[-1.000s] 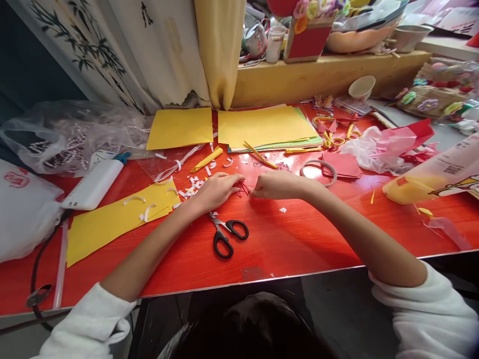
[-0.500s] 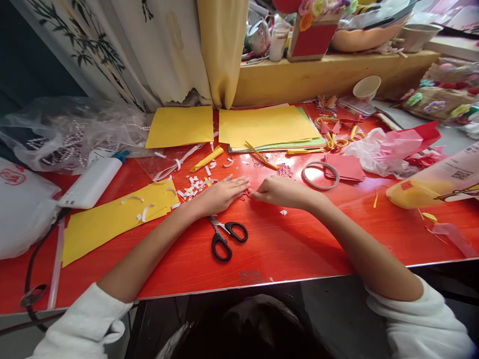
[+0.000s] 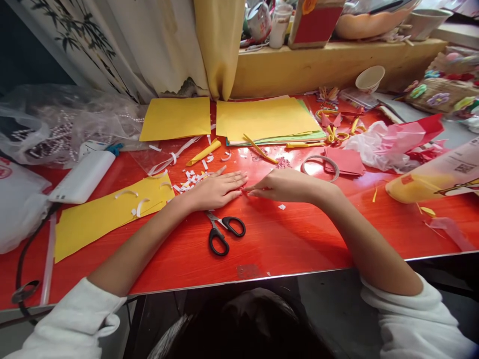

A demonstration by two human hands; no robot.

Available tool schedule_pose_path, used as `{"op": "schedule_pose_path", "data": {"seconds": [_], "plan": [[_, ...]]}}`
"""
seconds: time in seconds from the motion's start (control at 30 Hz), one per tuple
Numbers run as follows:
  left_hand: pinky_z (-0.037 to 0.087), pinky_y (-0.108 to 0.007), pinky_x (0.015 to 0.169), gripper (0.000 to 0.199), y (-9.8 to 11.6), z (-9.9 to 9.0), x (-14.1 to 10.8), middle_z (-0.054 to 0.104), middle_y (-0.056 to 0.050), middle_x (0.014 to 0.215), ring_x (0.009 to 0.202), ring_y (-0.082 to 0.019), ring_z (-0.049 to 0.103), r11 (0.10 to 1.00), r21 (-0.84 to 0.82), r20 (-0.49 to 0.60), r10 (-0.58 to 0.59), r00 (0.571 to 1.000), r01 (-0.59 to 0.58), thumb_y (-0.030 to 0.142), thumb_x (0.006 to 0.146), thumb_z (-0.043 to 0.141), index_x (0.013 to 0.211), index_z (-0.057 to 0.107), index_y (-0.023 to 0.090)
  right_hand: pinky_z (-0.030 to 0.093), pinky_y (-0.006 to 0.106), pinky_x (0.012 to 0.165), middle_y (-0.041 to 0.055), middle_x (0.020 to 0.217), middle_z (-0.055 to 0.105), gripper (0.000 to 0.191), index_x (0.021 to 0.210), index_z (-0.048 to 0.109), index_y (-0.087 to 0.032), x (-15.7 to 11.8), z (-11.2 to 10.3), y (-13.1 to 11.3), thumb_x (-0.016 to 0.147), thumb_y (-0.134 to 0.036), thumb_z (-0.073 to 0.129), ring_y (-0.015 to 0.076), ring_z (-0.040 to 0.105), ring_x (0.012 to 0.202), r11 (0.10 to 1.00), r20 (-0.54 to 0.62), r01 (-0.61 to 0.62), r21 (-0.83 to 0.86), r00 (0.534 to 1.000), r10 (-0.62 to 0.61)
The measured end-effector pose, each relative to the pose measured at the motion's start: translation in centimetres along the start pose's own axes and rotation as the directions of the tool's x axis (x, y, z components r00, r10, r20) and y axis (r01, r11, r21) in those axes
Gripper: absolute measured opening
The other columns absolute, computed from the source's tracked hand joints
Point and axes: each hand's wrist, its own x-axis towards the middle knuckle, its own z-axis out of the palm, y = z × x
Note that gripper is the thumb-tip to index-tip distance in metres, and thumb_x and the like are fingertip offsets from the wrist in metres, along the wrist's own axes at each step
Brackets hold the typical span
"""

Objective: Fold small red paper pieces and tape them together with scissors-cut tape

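Note:
My left hand [image 3: 220,189] lies flat on the red table with its fingers stretched out, beside a heap of white and yellow paper scraps [image 3: 190,179]. Facing it, my right hand [image 3: 280,185] has thumb and fingers pinched close to the left fingertips. Whatever is in that pinch blends with the red tabletop, and I cannot make it out. A pair of scissors [image 3: 225,230] with black handles rests just below my left hand, its blade tips hidden under the hand. Yellow paper strips [image 3: 108,214] lie left of my left forearm.
Yellow sheets [image 3: 262,117] are stacked at the back, near a rolled yellow paper [image 3: 204,152]. Right of my hands are a tape roll [image 3: 304,167], red paper squares [image 3: 348,162] and a tilted cup of yellow drink [image 3: 407,189]. A white power strip [image 3: 84,177] sits left.
The camera view has shifted slightly, so the table appears higher. My left fingers have spread a little, and my right hand's fingers have extended from a tighter curl near the left fingertips.

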Motion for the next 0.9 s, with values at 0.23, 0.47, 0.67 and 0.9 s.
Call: {"op": "schedule_pose_path", "data": {"seconds": [0.23, 0.47, 0.67, 0.9], "plan": [[0.018, -0.044, 0.116, 0.059, 0.1, 0.2, -0.2, 0.022, -0.006, 0.153, 0.142, -0.023, 0.022, 0.992, -0.061, 0.005, -0.108, 0.994, 0.108, 0.036, 0.094, 0.029, 0.148, 0.013, 0.019, 0.043, 0.032, 0.096, 0.0073, 0.135, 0.054, 0.037, 0.122, 0.062, -0.017, 0.0, 0.5, -0.1, 0.095, -0.028, 0.038, 0.0205, 0.056, 0.117, 0.953, -0.077, 0.259, 0.159, 0.965, -0.249], [0.022, -0.043, 0.116, 0.058, 0.1, -0.7, -0.4, 0.013, -0.002, 0.156, 0.142, -0.025, 0.022, 0.985, -0.146, 0.019, -0.093, 0.996, 0.094, 0.03, 0.092, 0.036, 0.147, 0.019, 0.025, 0.03, 0.038, 0.112, 0.0132, 0.14, 0.045, 0.043, 0.132, 0.05, -0.004, 0.3, 2.7, -1.5, 0.097, -0.025, 0.035, 0.0237, 0.036, 0.135, 0.949, -0.075, 0.302, 0.093, 0.952, -0.296], [0.025, -0.041, 0.116, 0.056, -0.9, -1.5, -0.9, 0.025, 0.002, 0.153, 0.142, -0.024, 0.019, 0.989, -0.07, -0.019, -0.132, 0.991, 0.13, 0.016, 0.088, 0.03, 0.144, 0.031, 0.02, 0.041, 0.036, 0.102, 0.0078, 0.141, 0.047, 0.041, 0.126, 0.056, -0.014, 0.1, 2.1, -1.1, 0.098, -0.03, 0.032, 0.0224, 0.049, 0.126, 0.944, -0.046, 0.249, 0.215, 0.968, -0.245], [0.021, -0.038, 0.118, 0.055, -0.3, -0.1, -0.8, 0.046, -0.011, 0.141, 0.133, -0.017, 0.04, 0.986, 0.151, -0.131, -0.05, 0.99, 0.07, 0.01, 0.085, 0.029, 0.139, 0.037, 0.006, 0.042, 0.036, 0.099, 0.0076, 0.126, 0.061, 0.039, 0.122, 0.059, -0.016, 0.1, 1.8, -1.4, 0.097, -0.029, 0.032, 0.0225, 0.056, 0.118, 0.936, -0.046, 0.24, 0.257, 0.971, -0.236]]}}
